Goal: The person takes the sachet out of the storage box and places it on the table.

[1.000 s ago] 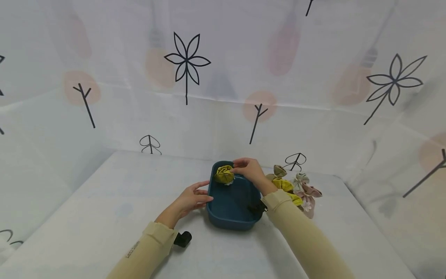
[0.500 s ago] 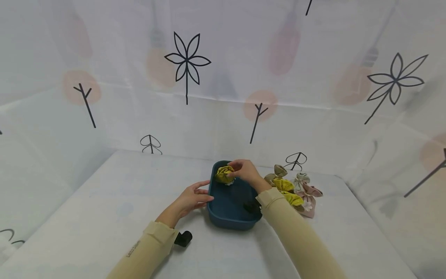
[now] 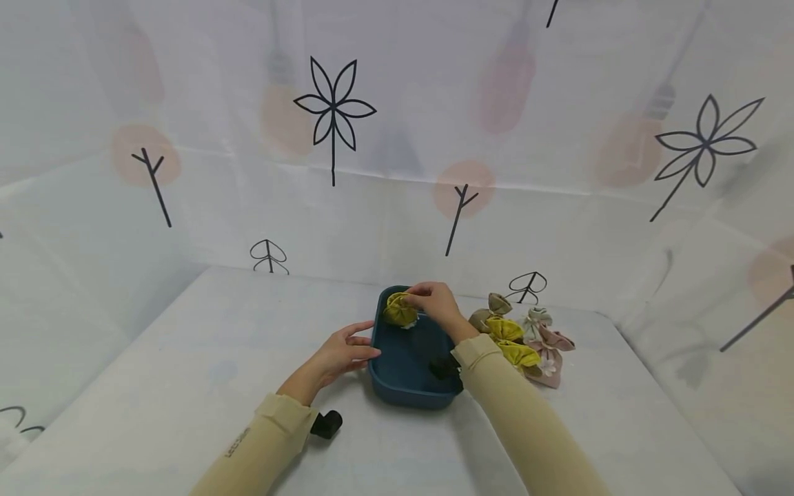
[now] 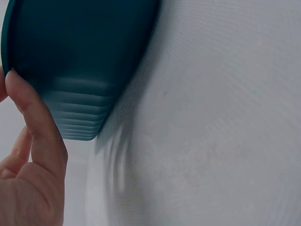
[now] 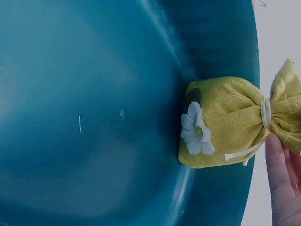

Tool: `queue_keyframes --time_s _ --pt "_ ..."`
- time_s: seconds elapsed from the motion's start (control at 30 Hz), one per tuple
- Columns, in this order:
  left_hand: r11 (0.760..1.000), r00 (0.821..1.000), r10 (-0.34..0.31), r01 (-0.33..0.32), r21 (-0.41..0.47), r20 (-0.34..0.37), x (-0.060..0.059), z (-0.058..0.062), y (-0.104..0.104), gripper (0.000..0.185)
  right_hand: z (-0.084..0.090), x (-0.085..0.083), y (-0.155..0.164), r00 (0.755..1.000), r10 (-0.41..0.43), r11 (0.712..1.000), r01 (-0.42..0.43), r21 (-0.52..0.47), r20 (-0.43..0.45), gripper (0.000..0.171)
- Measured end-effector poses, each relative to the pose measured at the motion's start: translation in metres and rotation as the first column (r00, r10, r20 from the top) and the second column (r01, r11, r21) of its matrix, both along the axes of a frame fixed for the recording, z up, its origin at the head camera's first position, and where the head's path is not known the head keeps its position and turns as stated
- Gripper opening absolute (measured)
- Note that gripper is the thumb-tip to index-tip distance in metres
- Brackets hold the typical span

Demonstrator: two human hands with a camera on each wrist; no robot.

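Note:
A yellow drawstring pouch (image 3: 395,310) with a white flower (image 5: 196,129) stands in the far left corner of a blue plastic basin (image 3: 406,365). At its tied neck, my right hand (image 3: 436,303) pinches the cloth from the right side. The right wrist view shows the pouch's body against the basin wall, its gathered top partly cut off by the frame. My left hand (image 3: 338,353) rests at the basin's left side with fingers fairly straight, one fingertip (image 4: 14,77) right at the rim.
To the basin's right lies a cluster of similar pouches: yellow ones (image 3: 505,329), a pink one (image 3: 548,368) and a beige one (image 3: 498,304). Black wrist cameras (image 3: 327,424) hang beneath both cuffs. A patterned white cloth (image 3: 384,227) rises behind the white table (image 3: 186,386).
My right hand has shifted slightly left, from the pouch's right edge onto its gathered top. The left hand and the basin have stayed put.

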State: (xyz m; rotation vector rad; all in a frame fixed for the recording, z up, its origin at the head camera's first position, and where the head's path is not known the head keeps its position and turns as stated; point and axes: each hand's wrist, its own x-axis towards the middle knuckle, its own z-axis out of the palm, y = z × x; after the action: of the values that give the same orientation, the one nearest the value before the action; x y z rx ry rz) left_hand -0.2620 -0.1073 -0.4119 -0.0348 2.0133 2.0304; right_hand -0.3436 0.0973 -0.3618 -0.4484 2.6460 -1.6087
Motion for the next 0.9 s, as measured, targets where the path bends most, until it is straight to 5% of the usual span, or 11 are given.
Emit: queue_keyframes --time_s 0.9 --pt "1.0 1.0 0.012 -0.012 0.018 0.007 -0.001 -0.001 0.001 0.066 0.017 0.018 0.004 0.998 -0.064 0.995 0.062 -0.08 -0.028 0.019"
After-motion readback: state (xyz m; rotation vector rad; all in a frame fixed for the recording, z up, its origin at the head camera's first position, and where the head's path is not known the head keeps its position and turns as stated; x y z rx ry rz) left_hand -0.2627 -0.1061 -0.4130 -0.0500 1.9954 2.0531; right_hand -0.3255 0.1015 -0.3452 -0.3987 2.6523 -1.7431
